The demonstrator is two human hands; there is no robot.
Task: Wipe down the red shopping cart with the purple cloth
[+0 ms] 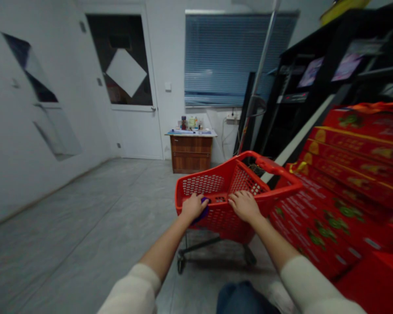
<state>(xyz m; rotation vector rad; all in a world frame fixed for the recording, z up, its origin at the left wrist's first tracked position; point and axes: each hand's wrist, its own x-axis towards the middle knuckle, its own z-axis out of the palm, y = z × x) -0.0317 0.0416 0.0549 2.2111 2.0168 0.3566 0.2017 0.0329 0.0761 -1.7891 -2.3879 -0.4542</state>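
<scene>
A red plastic shopping cart (216, 181) stands sideways in front of me, its handle toward the right. My left hand (193, 206) is closed on a purple cloth (203, 211) at the near rim of the basket. Part of the cloth hangs down outside the rim, and the rest is hidden by my fingers. Farther right on the same rim, my right hand (244, 205) is closed over the edge, its fingers reaching to the inside. Nothing else shows in that hand. A red divider panel (245, 178) rises inside the basket.
Red printed boxes (340, 192) are stacked close on the right, beside a black shelf rack (334, 48). A wooden cabinet (191, 155) with small bottles on top stands by the far wall. A white door (139, 131) is at the back left. Grey floor (94, 231) extends to the left.
</scene>
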